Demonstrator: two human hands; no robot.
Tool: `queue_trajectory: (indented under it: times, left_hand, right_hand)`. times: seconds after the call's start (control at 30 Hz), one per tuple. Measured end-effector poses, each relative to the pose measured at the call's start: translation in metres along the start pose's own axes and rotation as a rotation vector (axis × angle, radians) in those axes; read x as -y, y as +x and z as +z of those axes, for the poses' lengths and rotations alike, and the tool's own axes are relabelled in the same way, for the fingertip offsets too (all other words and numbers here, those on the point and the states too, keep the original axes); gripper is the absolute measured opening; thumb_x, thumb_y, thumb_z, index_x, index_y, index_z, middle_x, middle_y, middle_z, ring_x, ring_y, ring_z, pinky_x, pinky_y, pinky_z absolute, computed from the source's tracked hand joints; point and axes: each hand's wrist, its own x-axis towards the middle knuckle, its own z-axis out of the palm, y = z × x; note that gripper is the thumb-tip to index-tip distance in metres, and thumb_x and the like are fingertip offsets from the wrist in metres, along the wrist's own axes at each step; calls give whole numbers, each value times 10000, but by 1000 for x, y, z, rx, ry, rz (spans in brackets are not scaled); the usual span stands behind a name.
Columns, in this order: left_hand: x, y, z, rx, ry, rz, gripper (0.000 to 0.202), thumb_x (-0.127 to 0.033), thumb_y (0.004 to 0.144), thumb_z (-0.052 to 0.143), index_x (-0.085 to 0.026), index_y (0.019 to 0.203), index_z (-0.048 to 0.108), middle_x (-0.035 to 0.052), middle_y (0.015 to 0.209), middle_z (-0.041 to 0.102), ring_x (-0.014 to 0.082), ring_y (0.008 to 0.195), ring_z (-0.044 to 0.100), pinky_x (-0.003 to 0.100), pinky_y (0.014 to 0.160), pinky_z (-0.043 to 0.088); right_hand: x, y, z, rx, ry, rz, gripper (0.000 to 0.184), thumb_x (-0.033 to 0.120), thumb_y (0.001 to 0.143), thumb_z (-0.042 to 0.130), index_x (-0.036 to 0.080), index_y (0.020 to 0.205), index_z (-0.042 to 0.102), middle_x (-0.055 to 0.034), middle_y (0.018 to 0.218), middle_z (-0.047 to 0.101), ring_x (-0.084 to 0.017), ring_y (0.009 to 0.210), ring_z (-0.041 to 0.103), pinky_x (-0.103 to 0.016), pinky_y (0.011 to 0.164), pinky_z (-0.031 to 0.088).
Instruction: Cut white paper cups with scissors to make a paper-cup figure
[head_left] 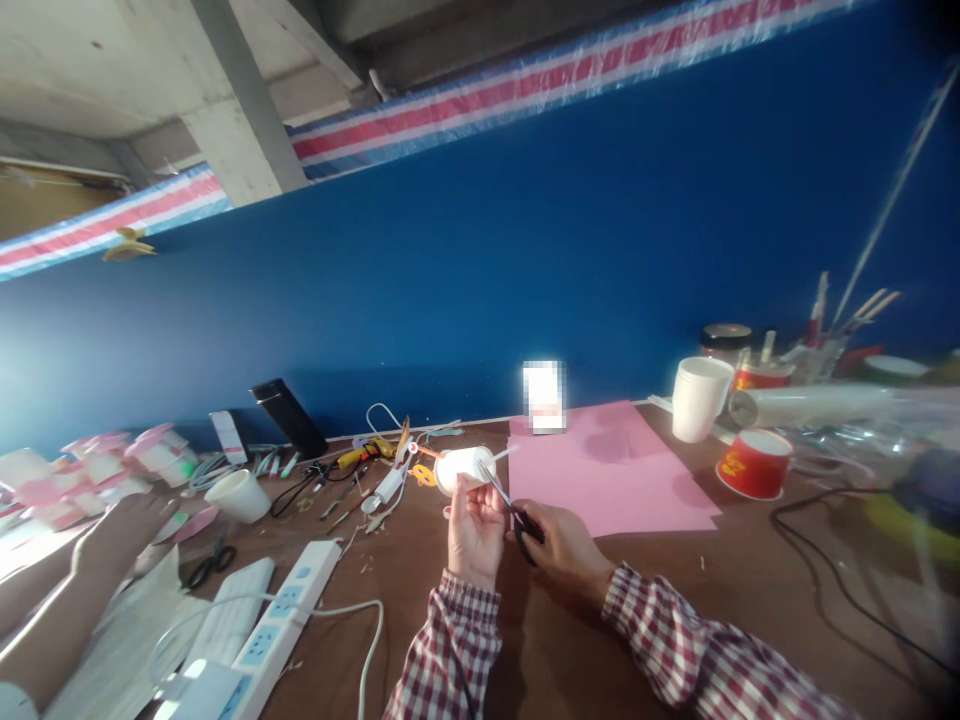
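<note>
My left hand point(478, 530) grips a white paper cup point(459, 466) lying on its side above the brown table. Black-handled scissors point(529, 530) are in my right hand point(566, 548), fingers wrapped around the handles. The scissors' blades point up and left and meet the cup's right end, where a thin white strip juts out. Whether the blades are cutting into the cup, I cannot tell. Just left of the cup are small orange and yellow cut-out pieces point(424, 474). Pink paper sheets point(630, 480) lie flat behind my right hand.
A power strip point(289, 610) with a white cable lies at front left. Beyond it are a white cup point(238, 496) and other scissors point(210, 568). Another person's arm point(82, 580) reaches in from the left. Rightward stand a white cup point(699, 400) and a red tub point(754, 464).
</note>
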Motion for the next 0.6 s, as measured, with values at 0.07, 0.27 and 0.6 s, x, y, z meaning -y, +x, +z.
queue_trajectory:
  times: [0.07,0.27,0.6]
  left_hand:
    - [1,-1,0,0,22,-8,241,-265,908,393,-117,927,581,68,821,648,124,773,643,238,746,544]
    - [3,-3,0,-5,36,-39,252,-277,910,385,-111,921,575,67,804,645,131,770,647,229,716,549]
    - [4,-3,0,-56,12,-36,247,-275,906,394,-112,927,579,63,814,642,121,771,642,232,745,547]
  right_hand:
    - [2,-1,-2,-4,-51,0,205,247,798,438,214,930,592,-20,788,638,-153,692,556,-234,633,369]
    - [6,-1,-4,-15,-100,-9,173,296,819,441,216,888,579,-9,758,626,-146,670,544,-225,608,341]
    - [0,1,1,-16,-48,-6,167,311,829,443,213,857,574,-4,737,620,-144,659,541,-223,600,336]
